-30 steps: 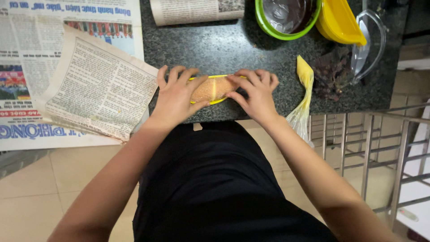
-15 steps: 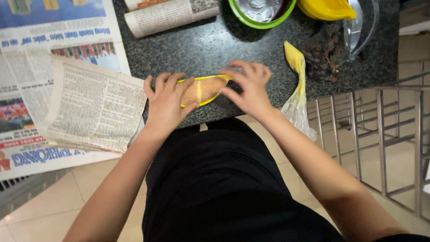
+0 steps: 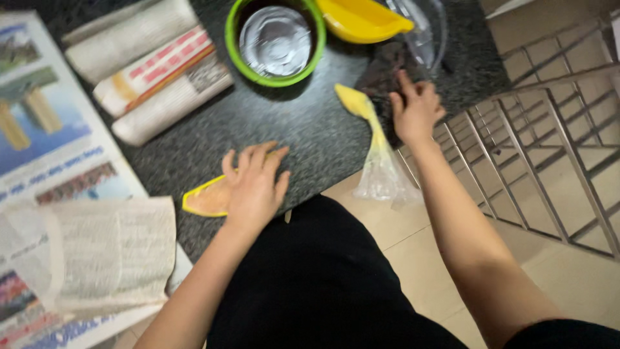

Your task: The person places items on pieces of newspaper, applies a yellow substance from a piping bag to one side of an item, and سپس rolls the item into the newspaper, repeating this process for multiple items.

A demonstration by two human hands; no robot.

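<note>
A second ago both hands were cupped together over the yellow-edged piece (image 3: 205,198) at the counter's near edge. Now they are well apart. The right hand (image 3: 416,111) has let go and moved away, and its fingers now rest on a dark heap (image 3: 385,70) just beyond it, with the clear bag (image 3: 381,169) with its yellow tip just beside the wrist. The left hand (image 3: 253,186) alone is on the piece, lying flat and spread over one end, so the other end now shows bare beside the thumb. The piece has also slid, and now lies close by the folded newspaper (image 3: 97,258).
</note>
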